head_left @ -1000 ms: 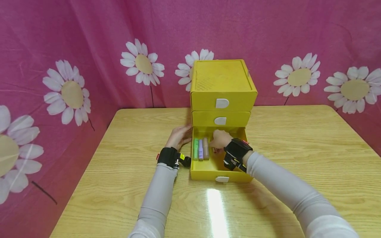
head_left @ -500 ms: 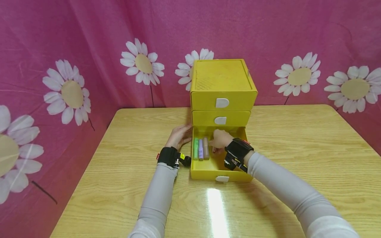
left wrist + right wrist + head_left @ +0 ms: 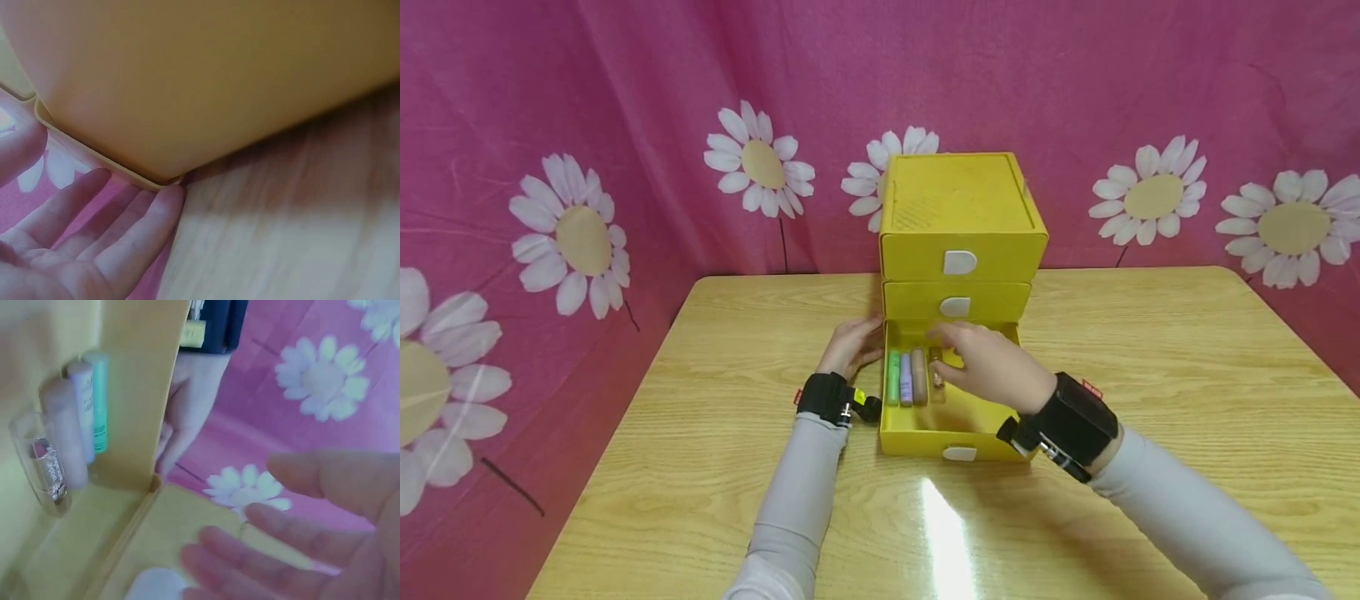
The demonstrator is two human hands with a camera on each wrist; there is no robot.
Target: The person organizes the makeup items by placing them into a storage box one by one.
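The bottom drawer [image 3: 917,442] of a yellow drawer unit is pulled out. Along its left side a green tube [image 3: 892,377], a lilac tube [image 3: 906,381] and a brownish tube [image 3: 919,379] lie side by side. To their right is a lipstick [image 3: 47,465] in a clear case. My right hand [image 3: 996,367] hovers over the drawer beside the lipstick, fingers spread and holding nothing. My left hand [image 3: 848,345] steadies the unit's left side; in the left wrist view its straight fingertips [image 3: 167,199] touch the yellow casing edge.
Above the pulled-out drawer, the middle drawer [image 3: 917,298] and the top drawer [image 3: 917,257] are closed, each with a white handle. The unit stands on a wooden table [image 3: 737,350]. Behind it hangs a pink curtain [image 3: 1015,75] with large daisies.
My right hand has let go of the lipstick, leaving it beside the brownish tube, and has drawn up and back to the right with opened fingers. The left hand stays put.
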